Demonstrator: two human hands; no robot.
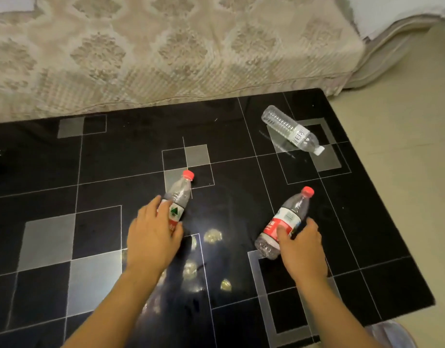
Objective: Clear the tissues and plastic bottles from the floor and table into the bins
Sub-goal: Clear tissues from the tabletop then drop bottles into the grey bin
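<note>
Two empty red-capped plastic bottles with red and white labels lie on the black glass table (103, 159). My left hand (153, 237) closes over the lower half of the left bottle (180, 194), whose cap points away from me. My right hand (301, 247) grips the right bottle (284, 222) around its label, thumb on top. A third, clear bottle with a white cap (291, 129) lies on its side at the table's far right corner, apart from both hands. No tissues or bins are in view.
A sofa with a beige patterned cover (166, 46) runs along the table's far edge. Pale tiled floor (404, 146) lies to the right of the table. A pale rounded object (389, 332) shows at the bottom right, below the table's corner.
</note>
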